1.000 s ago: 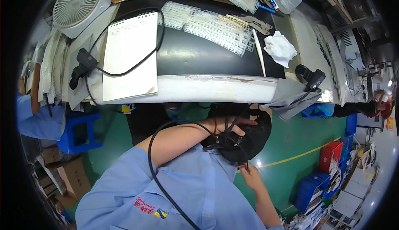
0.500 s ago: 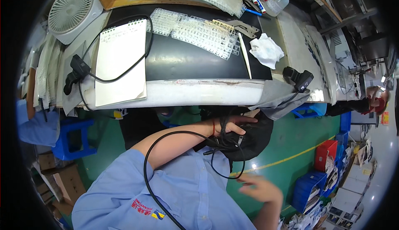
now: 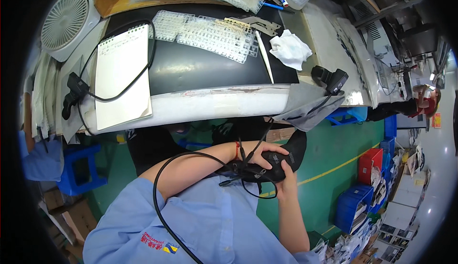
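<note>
Low in front of my body, below the table's edge, both hands hold a black item with two patches of small pale dots (image 3: pixel 275 158). My left hand (image 3: pixel 264 155) lies over its near left side, fingers bent onto it. From the right, my right hand (image 3: pixel 287 182) grips its side with the thumb on top. Black cables (image 3: pixel 245 156) gather at my left wrist, and one long loop runs over my left forearm and down my shirt. Beside the hands hangs a loose black cable plug (image 3: pixel 226 183). The underside of the black item is hidden.
The table carries a notepad (image 3: pixel 121 78), clear key-like sheets (image 3: pixel 214 37), a white stick-shaped tool (image 3: pixel 264 56), crumpled white tissue (image 3: pixel 291 49) and two black strapped devices (image 3: pixel 76 92). A fan (image 3: pixel 67 23) stands far left. Blue stool (image 3: pixel 81 168) left, bins (image 3: pixel 353 211) right.
My right hand has come up from the lower right and taken hold of the black item. My left hand has closed more on it. The view has shifted slightly right.
</note>
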